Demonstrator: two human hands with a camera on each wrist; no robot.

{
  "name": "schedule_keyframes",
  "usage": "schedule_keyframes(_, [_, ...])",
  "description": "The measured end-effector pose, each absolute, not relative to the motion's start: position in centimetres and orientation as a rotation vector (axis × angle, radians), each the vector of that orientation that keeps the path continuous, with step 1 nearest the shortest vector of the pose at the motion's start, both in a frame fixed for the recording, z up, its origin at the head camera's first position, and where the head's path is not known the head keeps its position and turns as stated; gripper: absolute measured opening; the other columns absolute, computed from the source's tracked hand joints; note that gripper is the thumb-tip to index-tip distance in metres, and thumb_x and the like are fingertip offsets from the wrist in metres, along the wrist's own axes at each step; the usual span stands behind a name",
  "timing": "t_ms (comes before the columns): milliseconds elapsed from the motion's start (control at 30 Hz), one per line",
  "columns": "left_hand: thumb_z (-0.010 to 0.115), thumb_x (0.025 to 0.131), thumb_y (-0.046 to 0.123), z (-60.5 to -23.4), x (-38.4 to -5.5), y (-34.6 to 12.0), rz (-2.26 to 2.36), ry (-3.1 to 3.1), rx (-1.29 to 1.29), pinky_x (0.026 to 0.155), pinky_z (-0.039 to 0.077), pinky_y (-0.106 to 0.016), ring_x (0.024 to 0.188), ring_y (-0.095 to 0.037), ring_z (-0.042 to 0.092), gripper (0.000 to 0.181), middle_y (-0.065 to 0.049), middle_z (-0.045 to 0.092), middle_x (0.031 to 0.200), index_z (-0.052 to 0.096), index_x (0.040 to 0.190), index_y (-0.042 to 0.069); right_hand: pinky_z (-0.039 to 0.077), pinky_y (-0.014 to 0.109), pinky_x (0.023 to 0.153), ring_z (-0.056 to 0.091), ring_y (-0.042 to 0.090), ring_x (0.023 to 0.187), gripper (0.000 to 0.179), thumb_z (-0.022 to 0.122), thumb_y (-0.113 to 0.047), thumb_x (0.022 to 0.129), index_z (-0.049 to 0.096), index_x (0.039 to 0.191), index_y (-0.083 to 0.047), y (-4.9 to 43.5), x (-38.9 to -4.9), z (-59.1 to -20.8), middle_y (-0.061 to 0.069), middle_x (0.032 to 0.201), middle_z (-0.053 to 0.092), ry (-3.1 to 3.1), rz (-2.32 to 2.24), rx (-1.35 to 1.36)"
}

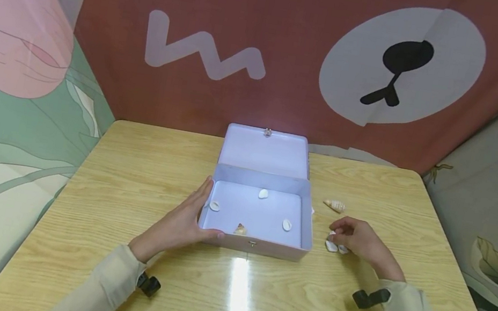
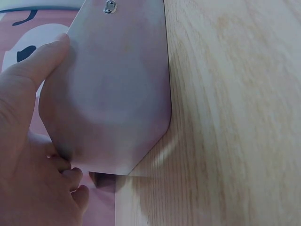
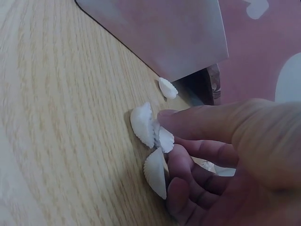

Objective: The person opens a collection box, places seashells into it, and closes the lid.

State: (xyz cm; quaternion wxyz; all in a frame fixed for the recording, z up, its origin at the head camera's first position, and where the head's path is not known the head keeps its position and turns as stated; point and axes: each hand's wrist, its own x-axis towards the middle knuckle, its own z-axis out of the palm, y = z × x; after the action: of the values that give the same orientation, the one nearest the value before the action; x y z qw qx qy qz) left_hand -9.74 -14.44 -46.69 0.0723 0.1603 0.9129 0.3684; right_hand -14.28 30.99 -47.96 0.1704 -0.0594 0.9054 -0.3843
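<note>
An open lilac tin box (image 1: 273,249) stands on the table with its lid raised at the back. My left hand (image 1: 181,223) grips its front left corner, thumb over the front rim and fingers along the left side. Inside lie a few white seashells (image 1: 287,225) and a small brownish shell (image 1: 240,228). To the right of the box, my right hand (image 1: 360,241) pinches a white scallop-edged seashell (image 3: 164,140) between thumb and fingers, low over the table. Two more white seashells (image 3: 142,125) lie right beside the fingertips.
A pointed spiral shell (image 1: 335,206) lies on the table behind my right hand. Another white shell (image 3: 168,88) sits close to the box's right side. The wooden table (image 1: 156,152) meets a printed cloth backdrop (image 1: 291,75) along its far edge.
</note>
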Motion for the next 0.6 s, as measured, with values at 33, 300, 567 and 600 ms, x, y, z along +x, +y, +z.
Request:
schedule_keyframes(33, [0.087, 0.082, 0.061, -46.71, -9.73, -14.45, 1.109, 2.741, 0.481, 0.133, 0.024, -0.062, 0.168, -0.041, 0.01, 0.134, -0.008, -0.002, 0.182, 0.001, 0.172, 0.011, 0.049, 0.021, 0.065, 0.058, 0.014, 0.086, 0.031, 0.075, -0.013, 0.099, 0.067, 0.122, 0.005, 30.94, -14.29, -48.0, 0.012, 0.103, 0.068, 2.575, -1.09, -0.168])
schedule_keyframes(300, [0.087, 0.081, 0.062, -46.74, -9.71, -14.48, 1.108, 2.733, 0.469, 0.133, 0.024, -0.062, 0.168, -0.037, 0.009, 0.135, -0.004, -0.004, 0.182, 0.001, 0.172, 0.013, 0.047, 0.021, 0.062, 0.055, 0.012, 0.081, 0.022, 0.075, -0.014, 0.099, 0.069, 0.112, 0.003, 31.02, -14.27, -48.13, 0.007, 0.095, 0.065, 2.605, -1.075, -0.182])
schedule_keyframes(567, [0.088, 0.081, 0.06, -46.65, -9.73, -14.44, 1.115, 2.734, 0.471, 0.134, 0.024, -0.061, 0.168, -0.036, 0.009, 0.134, -0.007, -0.001, 0.183, 0.002, 0.172, 0.011, 0.049, 0.021, 0.067, 0.057, 0.01, 0.082, 0.01, 0.071, -0.008, 0.1, 0.073, 0.106, -0.001, 31.13, -14.15, -47.99, 0.01, 0.096, 0.071, 2.64, -1.108, -0.206])
schedule_keyframes(600, [0.088, 0.082, 0.06, -46.64, -9.73, -14.45, 1.115, 2.734, 0.471, 0.134, 0.024, -0.061, 0.169, -0.036, 0.009, 0.134, -0.007, -0.002, 0.183, 0.002, 0.172, 0.011, 0.049, 0.021, 0.068, 0.058, 0.011, 0.083, 0.009, 0.071, -0.008, 0.1, 0.073, 0.107, -0.002, 31.2, -14.14, -47.89, 0.011, 0.098, 0.072, 2.65, -1.11, -0.208])
